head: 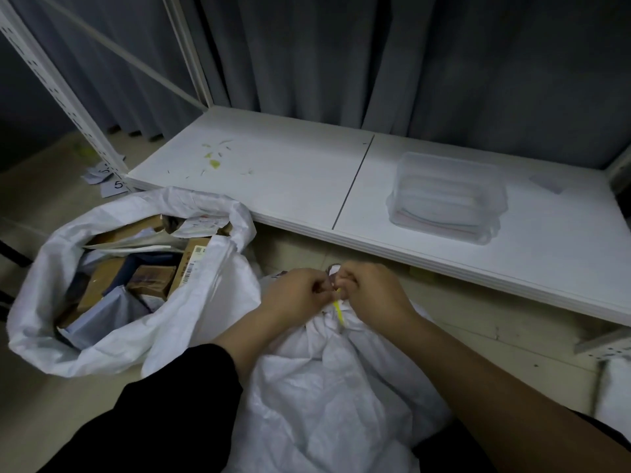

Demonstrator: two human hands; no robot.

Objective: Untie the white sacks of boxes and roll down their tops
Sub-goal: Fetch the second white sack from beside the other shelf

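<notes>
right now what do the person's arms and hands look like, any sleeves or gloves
Both hands are bare: no gloves, and no rings or watch show from the head view. The left hand comes out of a black sleeve that ends partway up the forearm. The right hand has a bare forearm; dark fabric shows only at the frame's lower right edge.

left hand: fingers curled, pinching | right hand: curled, pinching | knuckles nearly touching

Low white shelf board: clear plastic lidded container on right half, yellow-green scraps on left half, grey curtain behind, numbered paper slips off left end.
</notes>
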